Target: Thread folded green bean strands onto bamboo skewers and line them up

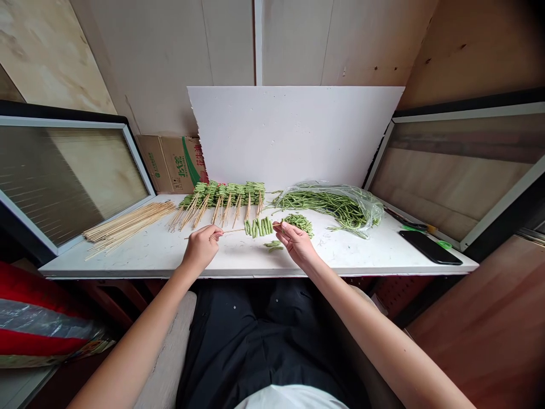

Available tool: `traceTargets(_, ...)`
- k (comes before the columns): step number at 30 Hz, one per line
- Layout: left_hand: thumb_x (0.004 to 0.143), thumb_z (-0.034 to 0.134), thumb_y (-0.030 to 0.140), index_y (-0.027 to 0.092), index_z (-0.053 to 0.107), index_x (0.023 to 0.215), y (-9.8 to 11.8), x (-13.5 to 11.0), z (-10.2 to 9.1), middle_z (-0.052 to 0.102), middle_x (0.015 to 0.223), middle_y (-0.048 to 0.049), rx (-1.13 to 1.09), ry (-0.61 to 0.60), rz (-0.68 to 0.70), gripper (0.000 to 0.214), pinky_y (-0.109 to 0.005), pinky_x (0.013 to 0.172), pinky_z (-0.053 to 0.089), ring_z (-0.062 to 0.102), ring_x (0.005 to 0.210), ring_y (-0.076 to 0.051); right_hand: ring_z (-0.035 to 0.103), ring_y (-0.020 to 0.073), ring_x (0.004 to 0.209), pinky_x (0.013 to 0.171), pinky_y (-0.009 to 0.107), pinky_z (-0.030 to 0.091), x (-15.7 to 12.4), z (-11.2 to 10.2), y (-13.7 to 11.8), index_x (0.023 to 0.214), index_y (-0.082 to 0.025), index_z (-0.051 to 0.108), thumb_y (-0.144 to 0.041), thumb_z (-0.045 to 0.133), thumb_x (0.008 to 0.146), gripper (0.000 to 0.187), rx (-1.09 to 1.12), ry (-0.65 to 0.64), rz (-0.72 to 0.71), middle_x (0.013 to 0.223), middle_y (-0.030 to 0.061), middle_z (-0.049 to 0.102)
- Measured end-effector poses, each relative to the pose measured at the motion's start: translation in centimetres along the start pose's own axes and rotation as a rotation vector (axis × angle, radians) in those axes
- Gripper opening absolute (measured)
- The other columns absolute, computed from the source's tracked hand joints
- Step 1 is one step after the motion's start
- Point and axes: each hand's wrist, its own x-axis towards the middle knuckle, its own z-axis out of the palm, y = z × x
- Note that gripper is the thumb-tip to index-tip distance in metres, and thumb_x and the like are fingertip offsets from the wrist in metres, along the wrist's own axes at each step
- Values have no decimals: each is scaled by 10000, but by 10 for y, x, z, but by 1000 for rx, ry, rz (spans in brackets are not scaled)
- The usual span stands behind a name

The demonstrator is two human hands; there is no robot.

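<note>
My left hand (202, 244) is closed round the plain end of a bamboo skewer (232, 230). Along the skewer's right part, several cut green bean pieces (260, 227) sit side by side, pierced crosswise. At the other end, my right hand (294, 241) pinches the skewer near its tip; its fingers partly hide whether a bean piece is there too. Just behind that hand lies a heap of cut bean pieces (300, 222). A few loose pieces (273, 245) rest on the white table (238, 262) below the skewer.
Bare bamboo skewers (128, 224) lie at the left. Finished bean skewers (230, 196) are stacked at the back, before a cardboard box (170, 165). Long whole beans fill a clear plastic bag (370, 213) at the right. A black phone (430, 247) lies by the right edge.
</note>
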Motion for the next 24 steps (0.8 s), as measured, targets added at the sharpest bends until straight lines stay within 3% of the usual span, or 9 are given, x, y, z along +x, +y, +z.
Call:
traceTargets(11,814,499,18,207,712,815,2,-1,0,774,822,-37,-13,17,53,285,-280,714,531,740,798,-210,745,261,1193,1157,410,545,-5,12,-2,922,-212,821,-431,981,680,364,116,50,-25,1100,84,831)
traceTargets(24,836,501,36,210,698,817,-1,-2,2,771,821,-33,-5,20,71,264,-277,710,531,736,791,-202,752,263,1168,1133,412,565,-6,15,-1,924,-209,823,-440,1010,622,423,121,77,-17,1078,87,832)
